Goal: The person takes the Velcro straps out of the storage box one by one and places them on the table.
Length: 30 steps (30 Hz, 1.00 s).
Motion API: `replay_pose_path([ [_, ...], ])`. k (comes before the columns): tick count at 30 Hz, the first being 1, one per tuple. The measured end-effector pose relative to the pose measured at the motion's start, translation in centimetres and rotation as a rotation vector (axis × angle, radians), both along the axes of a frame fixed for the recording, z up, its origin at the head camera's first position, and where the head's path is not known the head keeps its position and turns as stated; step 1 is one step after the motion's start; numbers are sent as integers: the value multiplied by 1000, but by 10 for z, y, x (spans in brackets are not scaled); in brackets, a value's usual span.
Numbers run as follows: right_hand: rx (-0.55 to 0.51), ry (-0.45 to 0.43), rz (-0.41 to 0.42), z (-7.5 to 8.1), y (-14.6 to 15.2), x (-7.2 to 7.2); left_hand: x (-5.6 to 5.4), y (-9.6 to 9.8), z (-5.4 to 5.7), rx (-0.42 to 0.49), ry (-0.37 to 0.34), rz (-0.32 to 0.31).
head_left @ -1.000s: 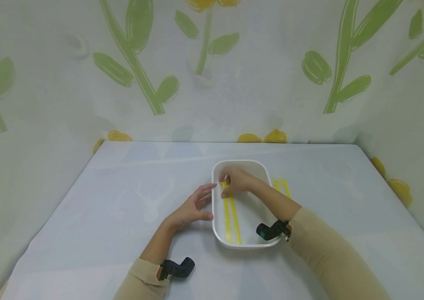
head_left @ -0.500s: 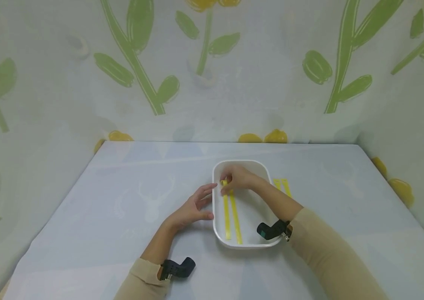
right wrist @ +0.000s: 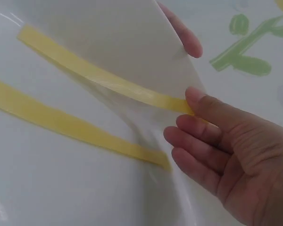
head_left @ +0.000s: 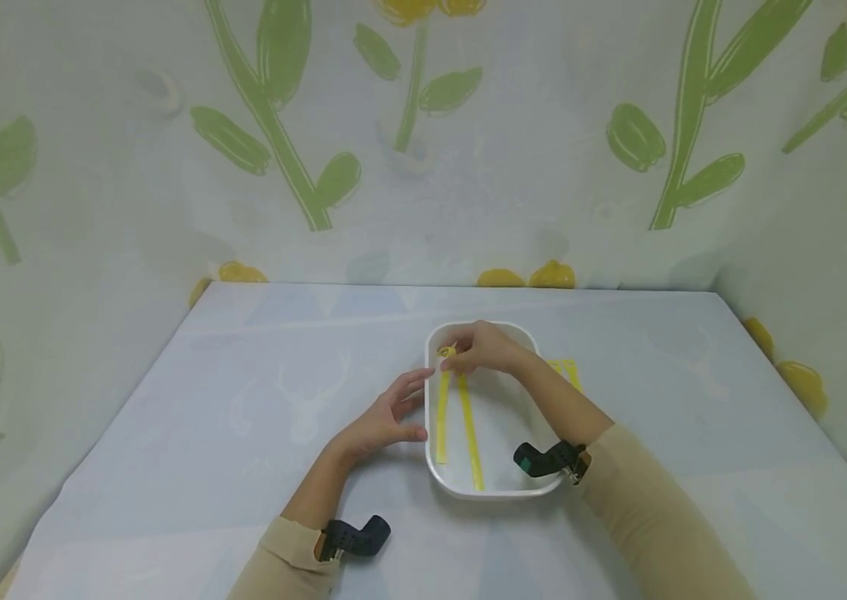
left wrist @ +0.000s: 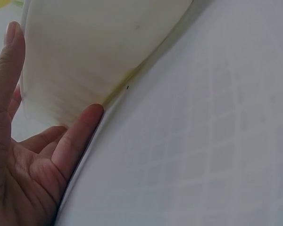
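A white rounded-corner plastic tub (head_left: 494, 496) stands mid-table. My right hand (head_left: 487, 346) reaches into its far end. Thumb and index finger pinch one end of a flat yellow plastic strip (right wrist: 118, 86), which shows fine ridges in the right wrist view. From that grip the strip slants down into the tub. A second yellow strip (head_left: 472, 433) lies on the tub floor beside it. My left hand (head_left: 386, 421) is spread against the tub's left side, fingertips at the rim. In the left wrist view its thumb touches the tub's outer wall (left wrist: 94, 52) near the bottom.
More yellow strips (head_left: 573, 375) lie on the table just right of the tub, partly hidden by my right forearm. A pale patterned cloth (head_left: 258, 467) covers the table. Behind it rises a wall covering (head_left: 513, 183) with a flower print.
My right hand has lifted the end of the left yellow strip and shifted slightly toward the tub's far end. The strip's near end has drawn away from the front wall. My left hand stays put.
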State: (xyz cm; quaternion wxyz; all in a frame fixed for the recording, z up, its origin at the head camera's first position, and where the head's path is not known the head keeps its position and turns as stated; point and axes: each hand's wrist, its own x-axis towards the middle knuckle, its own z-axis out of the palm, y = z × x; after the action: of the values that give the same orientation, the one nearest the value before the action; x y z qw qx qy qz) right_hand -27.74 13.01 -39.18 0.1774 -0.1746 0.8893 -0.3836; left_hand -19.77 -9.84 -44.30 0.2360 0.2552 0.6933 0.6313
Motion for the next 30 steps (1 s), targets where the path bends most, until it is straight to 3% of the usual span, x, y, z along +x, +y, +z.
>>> replay_pose_path([
  [7,-191,-108,-1,1,5,-1,1,0,0,-17,2,11],
  [30,-531,-188,39,15,7,3,2,2,-1,-31,15,18],
])
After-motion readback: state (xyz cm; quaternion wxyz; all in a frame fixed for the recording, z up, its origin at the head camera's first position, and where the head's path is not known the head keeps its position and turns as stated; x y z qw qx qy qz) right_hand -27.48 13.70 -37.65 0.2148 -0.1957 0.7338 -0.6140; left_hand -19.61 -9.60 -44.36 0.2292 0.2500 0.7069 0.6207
